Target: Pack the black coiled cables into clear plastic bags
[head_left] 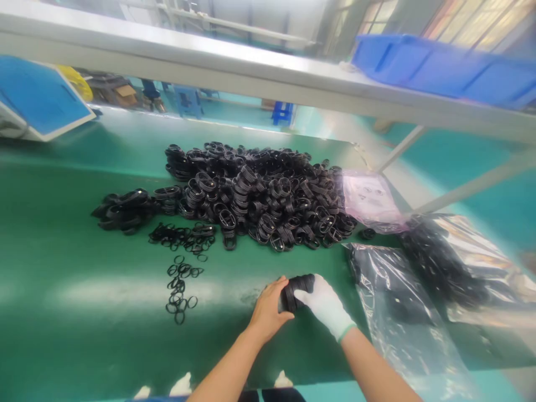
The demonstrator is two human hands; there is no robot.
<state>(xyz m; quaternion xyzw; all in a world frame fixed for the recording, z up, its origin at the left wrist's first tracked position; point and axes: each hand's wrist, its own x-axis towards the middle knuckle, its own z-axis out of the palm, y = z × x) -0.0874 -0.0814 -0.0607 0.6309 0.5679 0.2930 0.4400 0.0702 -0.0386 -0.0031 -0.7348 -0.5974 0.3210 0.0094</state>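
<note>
My bare left hand [268, 310] and my right hand [324, 304] in a white glove are closed together on a small stack of black rings [295, 290], held just above the green table [84, 312]. The fingers of both hands wrap the stack from either side. Beyond them lies a big heap of black ring stacks [259, 195]. To the left, thin loose black O-rings [180, 279] are scattered on the table. A smaller pile of wider black rings [123, 209] lies further left.
A clear plastic bag [393, 301] holding black parts lies right of my hands, a second bag [456, 262] behind it and a pink bag [371, 198] by the heap. A grey shelf [209, 61] overhead carries a blue bin [439, 67]. A blue-topped device [37, 95] stands far left.
</note>
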